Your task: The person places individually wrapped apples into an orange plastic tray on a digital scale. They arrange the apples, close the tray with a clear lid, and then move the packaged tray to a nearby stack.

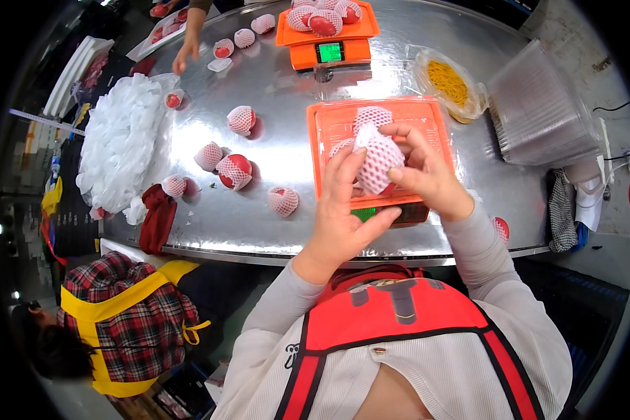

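Both hands hold a red fruit in a white foam net (pixel 380 161) above an orange tray (pixel 436 113). My left hand (pixel 341 215) touches its left side with the fingertips, thumb spread apart. My right hand (pixel 425 170) grips its right side between thumb and fingers. More netted fruit (pixel 373 115) lies in the tray, inside a clear plastic container. Under the tray, a scale's green display (pixel 365 213) is partly covered by my left hand. Several netted red fruits, one of them (pixel 234 171) half bare, are scattered on the metal table (pixel 273 157) to the left.
A second orange scale (pixel 329 54) holds netted fruit at the back. White foam nets (pixel 121 142) are heaped at left. Yellow rubber bands (pixel 446 83) in a bag and stacked clear containers (pixel 541 110) stand at right. A co-worker's hand (pixel 188 52) reaches over the back left; another person (pixel 131 320) is at lower left.
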`<state>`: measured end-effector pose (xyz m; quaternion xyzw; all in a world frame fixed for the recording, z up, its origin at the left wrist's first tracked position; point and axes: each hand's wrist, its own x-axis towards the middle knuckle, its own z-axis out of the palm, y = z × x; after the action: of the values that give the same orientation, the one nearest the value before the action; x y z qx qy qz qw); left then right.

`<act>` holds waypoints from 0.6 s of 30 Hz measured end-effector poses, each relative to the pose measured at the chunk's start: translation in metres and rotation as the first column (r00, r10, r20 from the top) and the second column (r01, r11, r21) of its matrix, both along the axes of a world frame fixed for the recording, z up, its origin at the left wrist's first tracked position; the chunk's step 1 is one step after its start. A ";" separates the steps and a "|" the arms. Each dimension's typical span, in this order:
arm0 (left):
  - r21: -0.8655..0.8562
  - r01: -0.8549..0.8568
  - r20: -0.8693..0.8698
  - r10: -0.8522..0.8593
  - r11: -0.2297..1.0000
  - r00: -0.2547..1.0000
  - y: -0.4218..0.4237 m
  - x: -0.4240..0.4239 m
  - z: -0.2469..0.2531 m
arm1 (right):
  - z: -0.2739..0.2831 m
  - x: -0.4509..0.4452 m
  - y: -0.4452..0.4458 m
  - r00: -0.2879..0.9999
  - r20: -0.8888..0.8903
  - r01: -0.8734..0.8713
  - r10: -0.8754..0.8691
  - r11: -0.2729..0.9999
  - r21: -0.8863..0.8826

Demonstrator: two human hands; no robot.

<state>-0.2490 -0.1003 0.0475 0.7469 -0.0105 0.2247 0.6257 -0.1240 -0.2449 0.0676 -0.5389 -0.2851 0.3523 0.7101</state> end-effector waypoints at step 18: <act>-0.523 0.024 -0.059 -0.064 0.852 0.996 -0.007 -0.005 -0.038 | -0.024 -0.043 -0.011 0.470 0.854 0.342 -0.223 0.938 0.056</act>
<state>-0.2536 -0.1074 0.0094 0.5566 0.0570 0.1767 0.8098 -0.1673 -0.2557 0.0431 -0.7231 -0.4796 -0.0614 0.4933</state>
